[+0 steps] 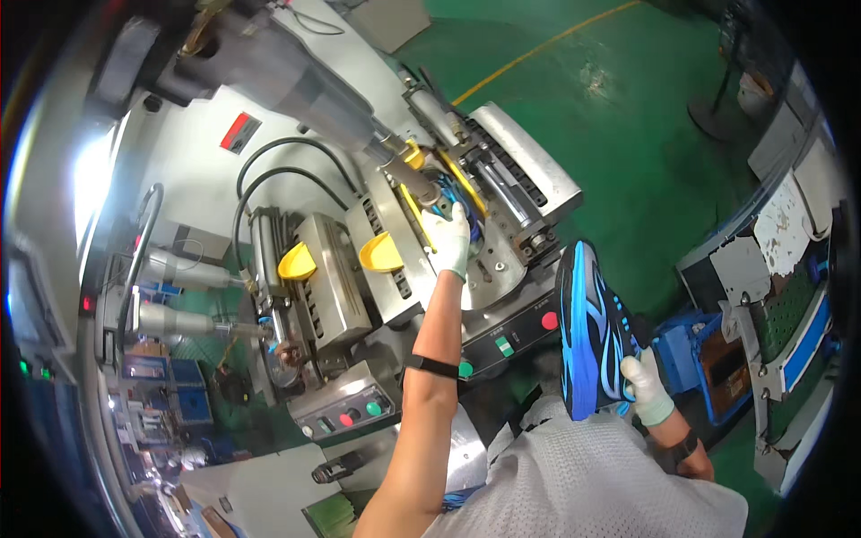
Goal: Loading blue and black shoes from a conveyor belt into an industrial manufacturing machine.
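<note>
My left hand (451,238), in a white glove, reaches into a press machine, its fingers curled at the near end of a blue and black sneaker (474,231). The metal ram (421,186) comes down over that shoe and hides much of it, between two yellow-edged side pads. Low on the right, my right hand (647,387), also gloved, is closed on another sneaker (587,332). That shoe stands on end, its blue sole side facing left and its black upper with light-blue stripes facing right.
The press front carries a red button (550,320) and a green button (465,368). A second press station with yellow pads (297,261) stands to the left. Black hoses (260,175) arch behind. At right are a blue crate (686,359) and a metal rack (789,314).
</note>
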`<state>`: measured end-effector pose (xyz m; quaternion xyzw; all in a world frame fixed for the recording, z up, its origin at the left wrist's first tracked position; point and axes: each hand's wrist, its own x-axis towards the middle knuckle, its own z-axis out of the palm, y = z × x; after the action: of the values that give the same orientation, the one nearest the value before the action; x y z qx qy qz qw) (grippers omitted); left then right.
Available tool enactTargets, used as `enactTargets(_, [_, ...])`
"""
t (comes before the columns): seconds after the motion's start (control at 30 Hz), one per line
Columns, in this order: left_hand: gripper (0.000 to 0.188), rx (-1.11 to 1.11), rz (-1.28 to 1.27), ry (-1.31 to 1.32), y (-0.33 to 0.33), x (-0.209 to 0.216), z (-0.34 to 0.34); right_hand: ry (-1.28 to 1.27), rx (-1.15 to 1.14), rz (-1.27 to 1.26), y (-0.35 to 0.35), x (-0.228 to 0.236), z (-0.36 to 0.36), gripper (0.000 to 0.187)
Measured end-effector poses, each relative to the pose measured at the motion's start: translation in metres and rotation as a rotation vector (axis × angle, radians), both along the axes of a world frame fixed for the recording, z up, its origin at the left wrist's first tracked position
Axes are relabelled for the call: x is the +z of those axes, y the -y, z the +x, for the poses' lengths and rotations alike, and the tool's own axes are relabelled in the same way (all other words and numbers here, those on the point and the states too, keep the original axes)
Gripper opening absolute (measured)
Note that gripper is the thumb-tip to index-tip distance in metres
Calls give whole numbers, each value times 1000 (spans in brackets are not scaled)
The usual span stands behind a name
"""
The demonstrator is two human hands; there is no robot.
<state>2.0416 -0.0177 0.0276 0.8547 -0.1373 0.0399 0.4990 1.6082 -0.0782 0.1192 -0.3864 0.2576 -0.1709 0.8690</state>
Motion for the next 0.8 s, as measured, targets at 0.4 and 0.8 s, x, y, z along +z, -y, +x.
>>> enactTargets(0.4, [26,-45,-469,-643,-45,29,20,-302,56,-57,-3,-33,-20,71])
enactTargets(0.8, [37,0,-117,-356,-333,69,-273,-222,560,-465,51,4,367,35])
